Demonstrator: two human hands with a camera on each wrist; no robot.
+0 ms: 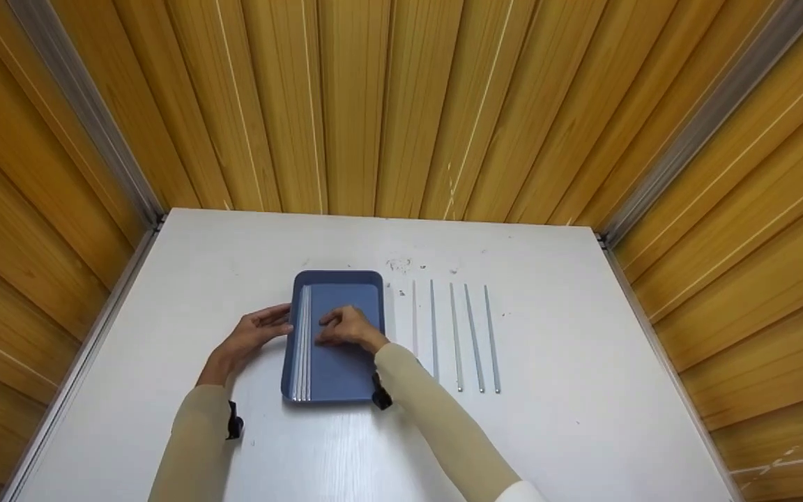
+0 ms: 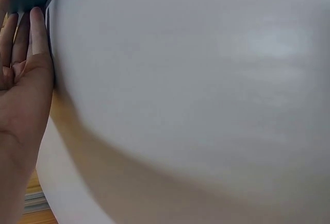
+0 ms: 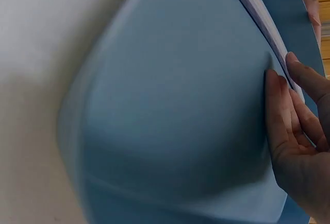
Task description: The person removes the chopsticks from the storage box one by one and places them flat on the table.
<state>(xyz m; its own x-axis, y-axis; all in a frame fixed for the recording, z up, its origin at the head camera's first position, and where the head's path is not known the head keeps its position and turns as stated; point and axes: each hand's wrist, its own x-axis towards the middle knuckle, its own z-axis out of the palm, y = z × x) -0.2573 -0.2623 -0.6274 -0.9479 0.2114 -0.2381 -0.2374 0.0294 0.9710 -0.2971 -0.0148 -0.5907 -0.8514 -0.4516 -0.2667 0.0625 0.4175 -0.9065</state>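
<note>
A blue rectangular tray (image 1: 346,376) stands on the white table. Along its left side lie several silvery metal chopsticks (image 1: 302,348), side by side and lengthwise. My left hand (image 1: 251,338) touches the tray's left wall from outside, its fingers straight in the left wrist view. Inside the tray, my right hand (image 1: 348,328) is just right of the chopsticks with its fingers loosely bent. In the right wrist view its thumb (image 3: 304,72) and fingertips are right beside the row, and nothing shows between them.
Right of the tray, several more thin chopsticks (image 1: 471,335) lie spaced apart on the table (image 1: 583,418), roughly parallel. My right forearm (image 1: 436,411) crosses in front of the nearer ones. Small dark specks dot the tabletop behind them. Wood-patterned walls (image 1: 346,104) enclose the table.
</note>
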